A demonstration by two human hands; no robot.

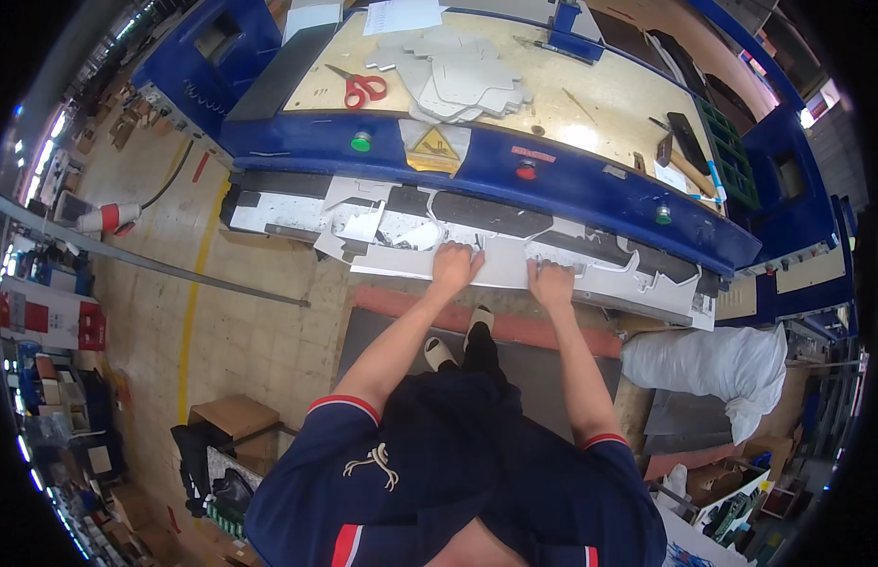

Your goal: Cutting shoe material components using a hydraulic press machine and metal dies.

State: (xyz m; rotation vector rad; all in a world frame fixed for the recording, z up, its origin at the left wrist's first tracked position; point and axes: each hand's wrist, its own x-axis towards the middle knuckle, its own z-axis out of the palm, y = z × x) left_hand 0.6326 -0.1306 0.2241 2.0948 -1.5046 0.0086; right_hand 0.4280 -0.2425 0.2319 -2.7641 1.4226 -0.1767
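My left hand (pixel 455 264) and my right hand (pixel 551 281) both press down on a flat grey die-cut cardboard sheet (pixel 500 267). The sheet lies on the lower shelf (pixel 269 213) of a blue machine (pixel 590 184), among other cut-out grey scraps (pixel 363 225). Both hands lie flat with fingers spread on the sheet, a hand's width apart. My feet in light shoes (pixel 439 353) stand on a dark mat (pixel 363 331) below.
On the machine's tan top lie red-handled scissors (pixel 361 88), a stack of grey cut cardboard pieces (pixel 467 80), paper sheets and tools. A white stuffed sack (pixel 713 364) sits at right. Brown boxes (pixel 233 416) stand lower left. A yellow floor line (pixel 195 283) runs at left.
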